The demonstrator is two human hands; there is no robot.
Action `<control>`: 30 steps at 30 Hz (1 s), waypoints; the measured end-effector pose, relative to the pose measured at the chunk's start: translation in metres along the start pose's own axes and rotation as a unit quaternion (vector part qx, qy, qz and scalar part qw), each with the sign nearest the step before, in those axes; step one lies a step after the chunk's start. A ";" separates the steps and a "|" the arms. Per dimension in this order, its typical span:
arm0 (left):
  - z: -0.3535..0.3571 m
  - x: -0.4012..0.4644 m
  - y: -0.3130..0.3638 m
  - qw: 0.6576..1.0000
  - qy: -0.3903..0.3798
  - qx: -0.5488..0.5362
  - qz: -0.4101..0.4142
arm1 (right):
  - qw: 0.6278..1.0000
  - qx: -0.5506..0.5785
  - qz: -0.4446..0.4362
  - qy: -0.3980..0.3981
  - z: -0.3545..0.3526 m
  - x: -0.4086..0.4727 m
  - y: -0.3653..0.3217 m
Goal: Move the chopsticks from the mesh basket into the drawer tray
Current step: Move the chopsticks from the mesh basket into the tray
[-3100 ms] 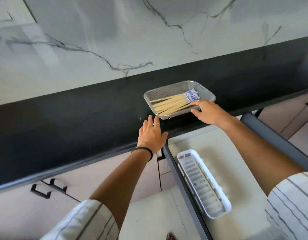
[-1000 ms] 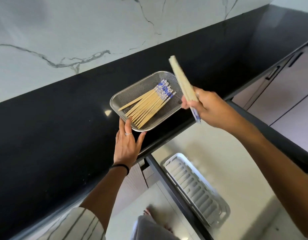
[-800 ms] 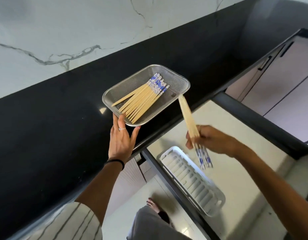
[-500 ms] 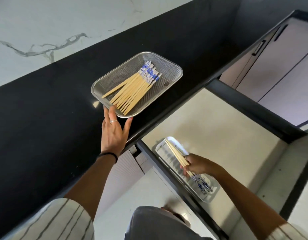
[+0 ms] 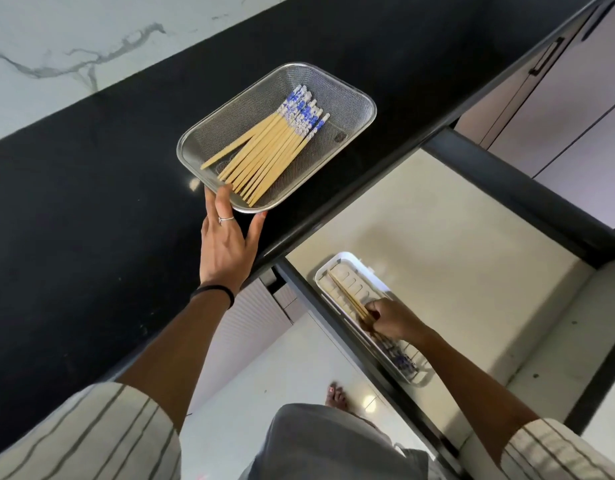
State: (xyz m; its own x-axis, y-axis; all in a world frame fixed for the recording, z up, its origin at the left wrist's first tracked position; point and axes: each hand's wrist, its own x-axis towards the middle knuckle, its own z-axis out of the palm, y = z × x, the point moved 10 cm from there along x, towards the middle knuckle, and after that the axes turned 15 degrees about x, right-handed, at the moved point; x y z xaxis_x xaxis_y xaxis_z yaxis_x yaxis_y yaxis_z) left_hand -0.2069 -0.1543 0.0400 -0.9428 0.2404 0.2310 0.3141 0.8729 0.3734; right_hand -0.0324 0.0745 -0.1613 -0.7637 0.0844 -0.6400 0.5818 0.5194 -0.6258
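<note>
A metal mesh basket [image 5: 347, 98] sits on the black counter near its front edge, holding several bamboo chopsticks [image 5: 271, 150] with blue-patterned ends. My left hand [image 5: 226, 244] rests on the counter, fingertips against the basket's near rim. A white slotted tray [image 5: 344, 271] lies along the left side of the open drawer. My right hand [image 5: 392, 318] is low inside the tray, fingers closed on a small bunch of chopsticks [image 5: 347, 296] lying lengthwise in it; their blue ends [image 5: 404, 360] show past my wrist.
The open drawer has a pale floor [image 5: 437, 230] and dark frame rails [image 5: 517, 188]. Closed cabinet fronts with black handles [image 5: 545, 60] stand to the right. A marble wall [image 5: 74, 46] backs the counter. My bare foot [image 5: 337, 398] is on the floor below.
My right hand lifted a bunch of chopsticks out of the basket, swung down into the drawer and lowered them flat into the white tray. My left hand stayed at the basket's rim.
</note>
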 end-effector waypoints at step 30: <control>0.003 0.003 0.003 1.000 -0.025 0.002 0.001 | 0.984 0.109 -0.056 0.127 -0.014 -0.017 -0.003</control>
State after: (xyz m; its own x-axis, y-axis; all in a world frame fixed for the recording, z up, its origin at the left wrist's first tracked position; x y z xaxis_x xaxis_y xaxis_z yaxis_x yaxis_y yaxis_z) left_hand -0.2087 -0.1498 0.0394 -0.9464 0.2636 0.1865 0.3162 0.8738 0.3695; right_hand -0.0250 0.0836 -0.1421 -0.8557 0.2617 -0.4465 0.5149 0.3443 -0.7851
